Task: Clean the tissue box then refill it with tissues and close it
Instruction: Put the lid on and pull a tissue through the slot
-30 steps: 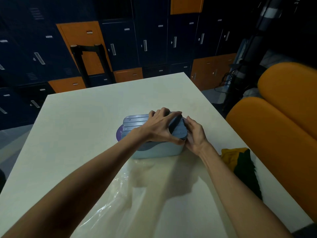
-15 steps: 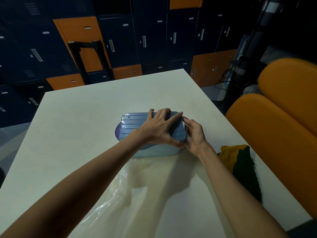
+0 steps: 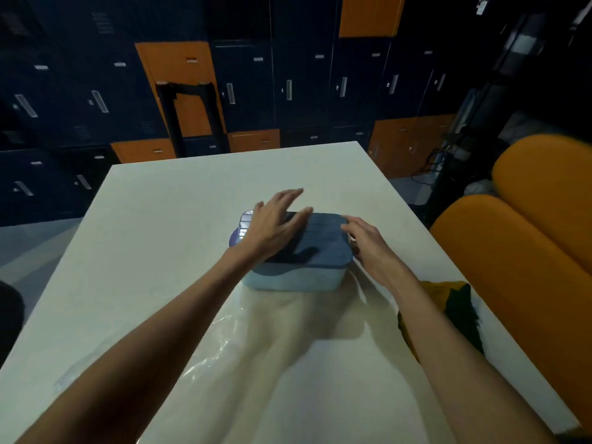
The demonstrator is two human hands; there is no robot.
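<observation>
The tissue box (image 3: 296,278) sits near the middle of the white table (image 3: 153,225), pale blue in the body with a darker blue ribbed lid (image 3: 323,241) lying flat on top. The left hand (image 3: 272,229) is over the left part of the lid with its fingers spread and stretched forward past the far edge; whether the palm presses on the lid or floats just above it cannot be told, since the hand is blurred. The right hand (image 3: 368,243) is at the right end of the box, fingers loosely open and curved, the fingertips at the lid's right edge, gripping nothing. Both forearms reach in from the near side and hide part of the box's front. A purple rounded thing (image 3: 234,238) peeps out from behind the box's left end. A sheet of clear plastic film (image 3: 224,341) lies crumpled on the table between the box and the viewer. A yellow and dark green cloth (image 3: 455,302) lies at the table's right edge, beside orange seats (image 3: 525,251). Dark blue and orange lockers (image 3: 288,84) fill the background.
</observation>
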